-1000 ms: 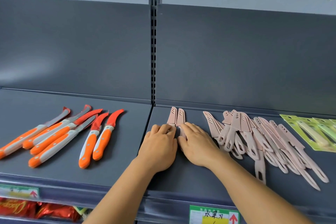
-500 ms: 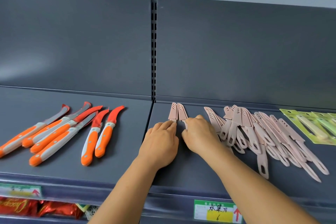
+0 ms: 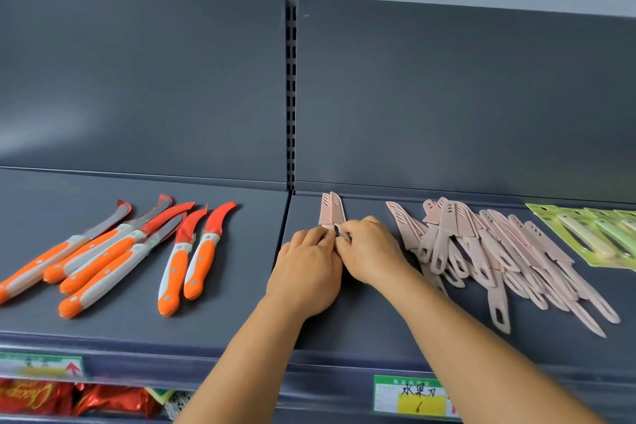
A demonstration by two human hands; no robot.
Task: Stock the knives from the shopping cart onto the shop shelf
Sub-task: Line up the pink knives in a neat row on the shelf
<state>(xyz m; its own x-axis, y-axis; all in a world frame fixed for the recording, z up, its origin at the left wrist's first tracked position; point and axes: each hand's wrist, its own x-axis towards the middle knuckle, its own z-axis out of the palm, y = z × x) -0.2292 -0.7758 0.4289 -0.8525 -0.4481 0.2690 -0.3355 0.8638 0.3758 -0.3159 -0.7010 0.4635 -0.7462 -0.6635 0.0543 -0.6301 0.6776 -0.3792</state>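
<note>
Grey shop shelf (image 3: 344, 323) carries two sheathed pink knives (image 3: 331, 212) by its left edge, where left hand (image 3: 306, 272) and right hand (image 3: 370, 251) pinch their handles with curled fingers, probably squaring them (loose pink knife pile (image 3: 499, 251) waits just right).

A green-bordered price label (image 3: 411, 395) on the front rail of the shelf (image 3: 344, 353), below the right bay, carries handwritten Chinese characters reading 水果刀 on its white part and a handwritten 6 on its yellow part; its small printed heading is too fine to read. A second price label (image 3: 41, 365) on the left rail is blurred, showing only a red arrow. Beneath it, a red foil packet (image 3: 31, 398) bears gold script, seemingly "Choco", not fully legible.
</note>
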